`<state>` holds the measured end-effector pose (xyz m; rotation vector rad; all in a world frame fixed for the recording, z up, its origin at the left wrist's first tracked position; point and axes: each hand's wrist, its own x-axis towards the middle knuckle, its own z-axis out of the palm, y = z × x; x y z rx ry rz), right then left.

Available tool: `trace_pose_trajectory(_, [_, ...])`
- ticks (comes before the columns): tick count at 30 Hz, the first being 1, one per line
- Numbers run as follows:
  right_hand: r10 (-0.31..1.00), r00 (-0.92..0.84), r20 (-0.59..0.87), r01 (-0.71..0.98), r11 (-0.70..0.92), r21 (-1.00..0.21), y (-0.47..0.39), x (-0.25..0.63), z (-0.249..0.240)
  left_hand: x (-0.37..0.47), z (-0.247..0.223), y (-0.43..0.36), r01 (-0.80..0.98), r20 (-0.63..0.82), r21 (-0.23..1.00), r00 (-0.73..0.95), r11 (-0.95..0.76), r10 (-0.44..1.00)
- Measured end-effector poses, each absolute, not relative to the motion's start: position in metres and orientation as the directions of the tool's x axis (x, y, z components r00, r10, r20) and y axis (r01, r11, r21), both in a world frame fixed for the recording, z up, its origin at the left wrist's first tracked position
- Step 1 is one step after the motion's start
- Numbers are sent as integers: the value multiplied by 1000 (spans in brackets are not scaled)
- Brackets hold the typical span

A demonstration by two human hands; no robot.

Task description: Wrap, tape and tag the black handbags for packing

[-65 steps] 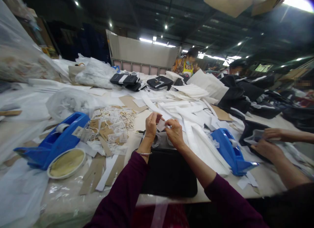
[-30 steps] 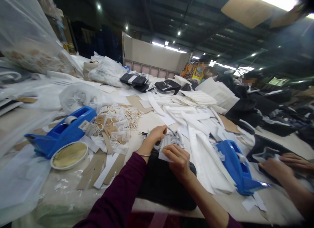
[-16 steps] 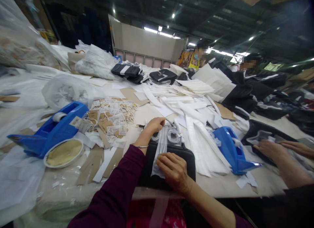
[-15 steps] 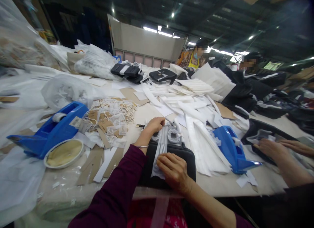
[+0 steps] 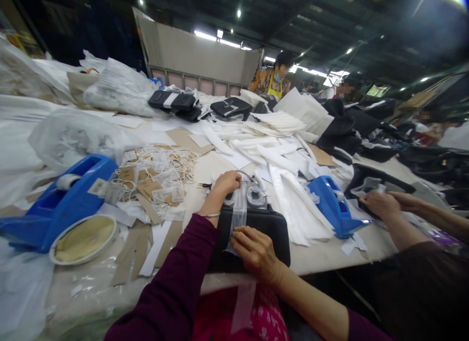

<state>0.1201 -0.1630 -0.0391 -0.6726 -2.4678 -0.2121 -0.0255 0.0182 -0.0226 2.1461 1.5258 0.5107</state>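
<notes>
A black bag point(image 5: 274, 231) lies flat at the table's front edge. A translucent plastic strip point(image 5: 240, 211) runs down over it. My left hand point(image 5: 227, 182) is closed at the strip's far end, near the bag's top. With curled fingers, my right hand point(image 5: 256, 253) grips the strip lower down, against the bag's front; its fingertips are partly hidden. Beside the strip at the top sits a plastic-wrapped coil point(image 5: 256, 196). A dark cord end with a metal clasp point(image 5: 204, 185) sticks out to the left of the bag.
Blue tape dispensers stand left point(image 5: 69, 199) and right point(image 5: 335, 204). Near the left one are a round tub point(image 5: 83, 238) and a pile of corded tags point(image 5: 157, 177). White padding strips point(image 5: 300, 209) cover the table beyond. At right, a co-worker's hands point(image 5: 384, 202) work on another black bag.
The view has turned a little to the right. My right hand now covers more of the strip's lower end, while my left hand keeps its place at the top.
</notes>
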Motion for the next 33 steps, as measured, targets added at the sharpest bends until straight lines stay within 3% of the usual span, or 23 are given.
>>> trace_pose_trajectory(9, [557, -651, 516, 637, 770, -26, -201, 126, -60, -25, -24, 18, 840, 11, 460, 317, -286, 948])
trace_pose_trajectory(13, [566, -642, 517, 649, 761, -26, -205, 125, -61, -19, -15, 11, 848, 75, 389, 359, -359, 930])
trace_pose_trajectory(19, [557, -615, 557, 650, 759, -42, -204, 126, -66, -28, 0, -46, 766, 269, 296, 506, -570, 820])
trace_pose_trajectory(24, [565, -593, 574, 645, 760, -81, -203, 125, -66, -51, -31, -113, 591, 372, 207, 690, -780, 621])
trace_pose_trajectory(30, [599, -552, 581, 601, 768, -221, -231, 154, -67, -57, -49, -137, 585, 351, 1, 760, -811, 548])
trace_pose_trajectory(33, [627, -491, 605, 673, 714, -194, -263, 173, -85, -55, -45, -142, 599, 349, -24, 755, -800, 555])
